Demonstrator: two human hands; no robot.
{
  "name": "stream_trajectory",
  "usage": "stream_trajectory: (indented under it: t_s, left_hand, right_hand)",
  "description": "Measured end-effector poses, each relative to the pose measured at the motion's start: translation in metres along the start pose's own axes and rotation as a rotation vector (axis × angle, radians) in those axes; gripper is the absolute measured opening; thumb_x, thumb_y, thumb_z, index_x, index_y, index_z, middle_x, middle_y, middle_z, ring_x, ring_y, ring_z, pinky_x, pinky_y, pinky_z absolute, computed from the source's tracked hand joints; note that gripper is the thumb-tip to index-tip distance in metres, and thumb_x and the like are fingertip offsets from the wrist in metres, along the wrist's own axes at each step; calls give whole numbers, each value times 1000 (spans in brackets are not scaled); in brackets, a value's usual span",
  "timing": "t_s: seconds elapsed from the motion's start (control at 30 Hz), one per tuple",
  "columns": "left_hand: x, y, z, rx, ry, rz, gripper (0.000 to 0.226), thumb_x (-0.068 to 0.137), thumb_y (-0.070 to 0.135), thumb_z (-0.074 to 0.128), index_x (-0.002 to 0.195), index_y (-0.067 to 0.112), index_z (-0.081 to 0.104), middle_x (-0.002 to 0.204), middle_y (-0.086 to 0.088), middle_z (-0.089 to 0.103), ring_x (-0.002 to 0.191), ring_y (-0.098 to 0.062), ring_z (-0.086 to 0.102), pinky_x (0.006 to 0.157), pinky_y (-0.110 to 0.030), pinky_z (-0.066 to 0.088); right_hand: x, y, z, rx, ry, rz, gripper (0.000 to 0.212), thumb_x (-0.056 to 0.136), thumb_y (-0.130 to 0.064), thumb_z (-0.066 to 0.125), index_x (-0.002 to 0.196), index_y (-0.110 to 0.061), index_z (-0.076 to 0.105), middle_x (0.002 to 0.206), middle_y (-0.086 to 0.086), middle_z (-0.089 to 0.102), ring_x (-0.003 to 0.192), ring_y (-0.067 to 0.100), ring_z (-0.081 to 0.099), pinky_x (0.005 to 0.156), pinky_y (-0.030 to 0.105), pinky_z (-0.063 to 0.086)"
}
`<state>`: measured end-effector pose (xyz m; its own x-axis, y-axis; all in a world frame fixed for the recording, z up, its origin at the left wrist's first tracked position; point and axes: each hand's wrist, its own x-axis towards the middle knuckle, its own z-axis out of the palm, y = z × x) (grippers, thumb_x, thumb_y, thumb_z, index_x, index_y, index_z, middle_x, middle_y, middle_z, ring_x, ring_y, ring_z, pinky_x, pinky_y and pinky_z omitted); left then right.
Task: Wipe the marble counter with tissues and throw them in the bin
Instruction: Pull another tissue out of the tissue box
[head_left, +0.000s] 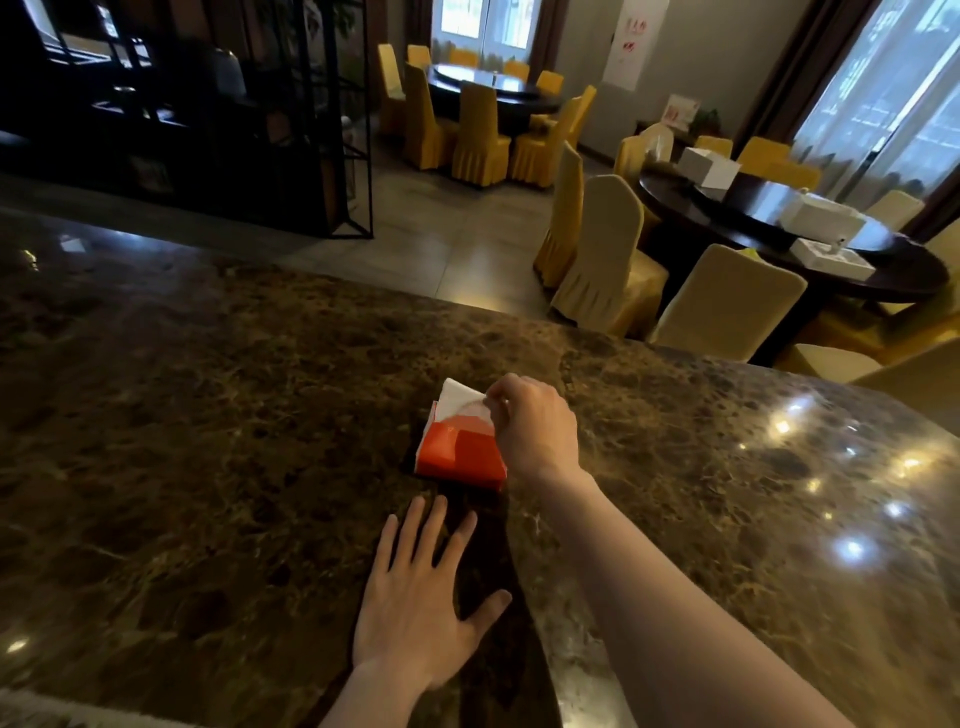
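A red tissue pack (460, 454) lies on the brown marble counter (208, 415), near its middle. A white tissue (460, 397) sticks up out of the pack's far end. My right hand (535, 423) reaches over the pack from the right, its fingertips pinched on the edge of that tissue. My left hand (421, 597) rests flat on the counter just in front of the pack, fingers spread, holding nothing. No bin is in view.
Beyond the counter's far edge lies a tiled floor (441, 228). A dark round table (779, 228) with white boxes and covered chairs (602, 249) stands at the right. A black shelf frame (311, 130) stands at the back left.
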<state>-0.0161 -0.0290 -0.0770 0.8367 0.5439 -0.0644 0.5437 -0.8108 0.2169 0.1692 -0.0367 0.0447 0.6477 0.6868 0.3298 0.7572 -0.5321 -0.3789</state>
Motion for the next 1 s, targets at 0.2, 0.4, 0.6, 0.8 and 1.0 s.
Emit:
stream_trajectory:
  t_s: [0.2, 0.4, 0.6, 0.8, 1.0]
  left_hand:
    - [-2, 0, 0, 6, 31, 7, 99, 77, 97, -7, 161, 45, -11, 175, 2, -14, 157, -23, -27, 127, -53, -17]
    - [-3, -1, 1, 17, 35, 3, 102, 75, 97, -10, 163, 44, -10, 173, 3, -21, 155, -22, -33, 127, -51, -19]
    - [-4, 0, 1, 30, 51, -9, 101, 79, 95, -6, 165, 43, -2, 176, 2, -9, 159, -23, -23, 129, -50, -13]
    - [-3, -1, 1, 57, 34, -6, 100, 80, 95, -6, 165, 42, -2, 177, 2, -7, 160, -23, -20, 129, -49, -13]
    - [-4, -3, 0, 47, 20, 13, 100, 81, 94, -6, 165, 40, -1, 177, 0, -6, 160, -23, -18, 131, -50, -9]
  right_hand:
    - [10, -11, -22, 109, 167, -43, 9, 99, -23, 64, 105, -18, 68, 101, -1, 71, 90, 17, 64, 71, 37, 56]
    - [-2, -7, -58, 299, 377, 16, 6, 100, -14, 58, 106, -14, 54, 87, -5, 64, 70, 8, 58, 61, 29, 49]
    - [-67, 36, -97, 396, 353, 107, 24, 94, -11, 68, 115, -16, 60, 110, -7, 67, 94, 2, 63, 72, 13, 51]
    - [-144, 94, -120, 245, 326, 284, 16, 90, -12, 76, 106, -16, 74, 96, -5, 69, 84, 3, 63, 72, 35, 59]
    - [-203, 118, -115, -156, 164, 243, 7, 90, -18, 72, 93, -17, 66, 91, 0, 61, 79, 19, 57, 67, 31, 42]
